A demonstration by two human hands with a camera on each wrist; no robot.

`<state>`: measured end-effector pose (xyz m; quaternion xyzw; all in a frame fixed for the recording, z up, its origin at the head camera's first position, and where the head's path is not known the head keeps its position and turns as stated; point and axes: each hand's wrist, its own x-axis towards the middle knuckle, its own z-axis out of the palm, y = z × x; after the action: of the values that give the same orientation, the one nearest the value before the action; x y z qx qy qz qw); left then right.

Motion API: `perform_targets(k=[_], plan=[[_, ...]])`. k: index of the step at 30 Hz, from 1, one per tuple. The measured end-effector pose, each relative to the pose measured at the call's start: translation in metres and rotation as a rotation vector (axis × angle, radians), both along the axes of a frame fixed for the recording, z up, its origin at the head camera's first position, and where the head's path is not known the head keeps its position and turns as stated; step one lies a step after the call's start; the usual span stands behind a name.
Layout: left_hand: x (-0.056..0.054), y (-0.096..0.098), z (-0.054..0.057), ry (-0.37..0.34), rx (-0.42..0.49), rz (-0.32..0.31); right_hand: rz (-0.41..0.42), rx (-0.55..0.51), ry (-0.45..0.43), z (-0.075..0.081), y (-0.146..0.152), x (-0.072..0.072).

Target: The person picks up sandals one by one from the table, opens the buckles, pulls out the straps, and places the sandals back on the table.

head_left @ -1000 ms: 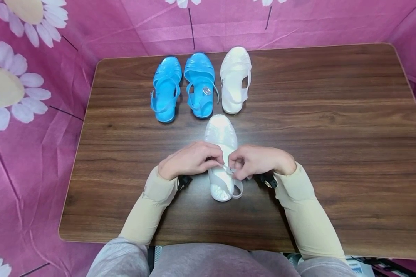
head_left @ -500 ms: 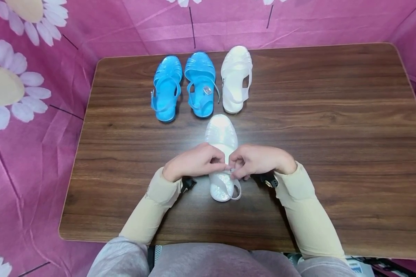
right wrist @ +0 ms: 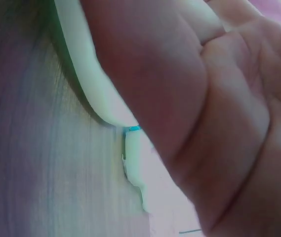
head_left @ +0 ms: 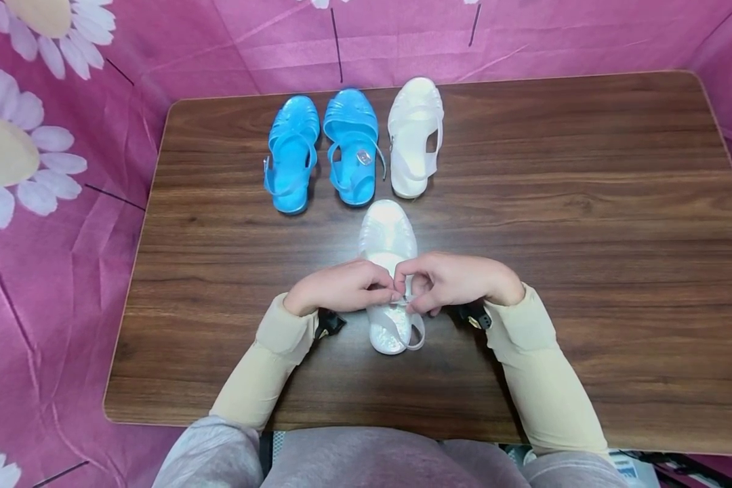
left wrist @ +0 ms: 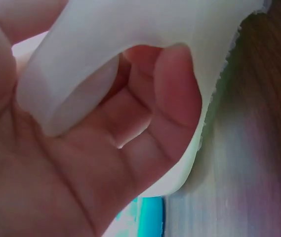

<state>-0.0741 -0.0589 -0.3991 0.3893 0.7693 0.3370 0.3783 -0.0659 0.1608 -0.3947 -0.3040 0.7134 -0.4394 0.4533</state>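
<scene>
A translucent white sandal [head_left: 388, 234] lies toe-away at the middle of the table, both hands over its strap. From the left, my left hand [head_left: 343, 286] pinches the strap between thumb and fingers; the left wrist view shows the pale strap [left wrist: 96, 54] passing across that hand, with the fingers curled below it. My right hand [head_left: 451, 281] comes from the other side and pinches the strap near its small buckle, which the fingertips mostly hide. A loose strap loop [head_left: 417, 335] hangs off the heel's right side. In the right wrist view the palm covers most of the work.
Behind the sandal stand two blue sandals [head_left: 291, 156] and a second white sandal [head_left: 413, 139] in a row, toes toward the back. The brown wooden table [head_left: 585, 203] meets a pink flowered cloth [head_left: 402, 47] at its back and left edges.
Over the last second my left hand shifts slightly right, its thumb coming close to the right hand. The right index finger lifts and arches a little. The sandals keep their places.
</scene>
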Motion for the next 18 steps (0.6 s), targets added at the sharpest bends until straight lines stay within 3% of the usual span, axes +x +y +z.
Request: perform_targets(k=[8, 18], plan=[[-0.0015, 0.0002, -0.0012, -0.029, -0.017, 0.047, 0.015, -0.007, 0.019, -0.0039, -0.0007, -0.0003], [-0.0074, -0.0083, 0.0028, -0.018, -0.031, 0.039, -0.001, 0.023, 0.049, -0.0027, 0.0007, -0.001]])
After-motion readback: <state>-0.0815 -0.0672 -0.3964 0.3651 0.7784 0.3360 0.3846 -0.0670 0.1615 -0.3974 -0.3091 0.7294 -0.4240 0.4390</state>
